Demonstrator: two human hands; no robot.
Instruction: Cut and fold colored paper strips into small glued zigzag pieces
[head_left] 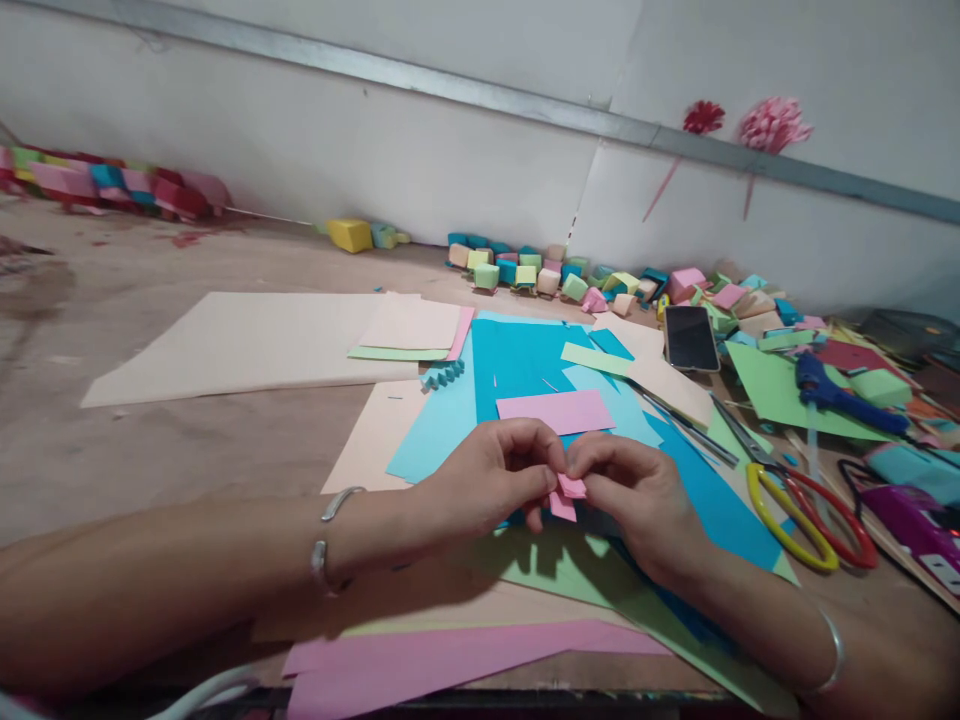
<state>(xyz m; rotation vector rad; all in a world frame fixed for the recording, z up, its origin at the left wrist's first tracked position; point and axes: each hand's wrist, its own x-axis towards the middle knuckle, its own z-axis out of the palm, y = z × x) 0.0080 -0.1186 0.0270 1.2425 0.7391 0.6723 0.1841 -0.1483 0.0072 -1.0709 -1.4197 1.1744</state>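
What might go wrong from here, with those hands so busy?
The small pink paper piece is pinched between the left hand and right hand, so it might slip or crease badly. The right hand could bump the scissors lying nearby. The long pink sheet reaches over the table's near edge and may get knocked off.

Sheets lie beneath the paper strip, scissors (with a phone behind them) to its right.

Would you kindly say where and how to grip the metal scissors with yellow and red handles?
Probably by the yellow loop and red loop, from the near side with the right hand, once free: both loops lie nearer, while the metal blades point away and leftward.
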